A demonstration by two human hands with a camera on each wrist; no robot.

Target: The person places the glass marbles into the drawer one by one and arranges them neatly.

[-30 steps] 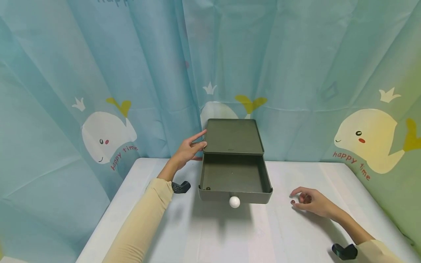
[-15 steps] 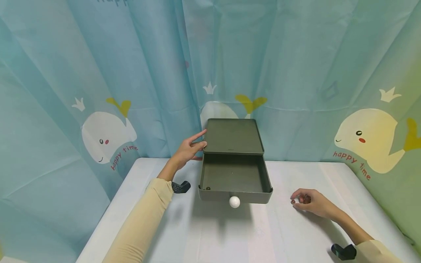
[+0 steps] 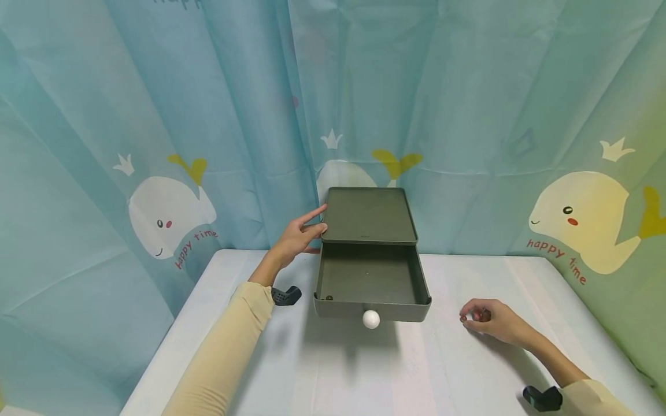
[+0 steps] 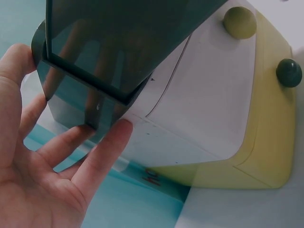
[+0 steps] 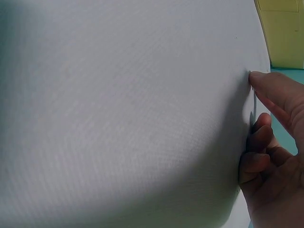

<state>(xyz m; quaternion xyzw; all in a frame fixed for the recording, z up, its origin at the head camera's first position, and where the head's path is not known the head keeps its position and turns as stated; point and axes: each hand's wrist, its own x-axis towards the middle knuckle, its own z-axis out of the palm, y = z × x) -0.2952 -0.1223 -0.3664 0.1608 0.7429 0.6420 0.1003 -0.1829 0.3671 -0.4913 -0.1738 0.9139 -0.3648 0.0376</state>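
Note:
A dark green box [image 3: 370, 215] stands at the table's far side, its drawer [image 3: 374, 312] pulled out toward me. This drawer has a round white knob [image 3: 371, 319], and a small dark bead-like ball [image 3: 329, 298] lies in its front left corner. My left hand [image 3: 293, 240] rests spread against the box's left side; in the left wrist view its straight fingers [image 4: 111, 142] touch the green wall. To the right, my right hand [image 3: 491, 318] is low at the tabletop, pinching a small brown bead-like ball [image 3: 462, 318] between thumb and index finger. The right wrist view hides that ball.
In the left wrist view, a white drawer unit [image 4: 204, 95] with a yellowish knob and a yellow one [image 4: 273, 114] with a green knob are stacked with the green box. The white table [image 3: 442, 370] ends at a blue whale-print curtain [image 3: 250, 115] behind.
My right index finger has closed down onto the brown ball, which was between parted fingertips a second ago. The left hand and the drawer have not moved.

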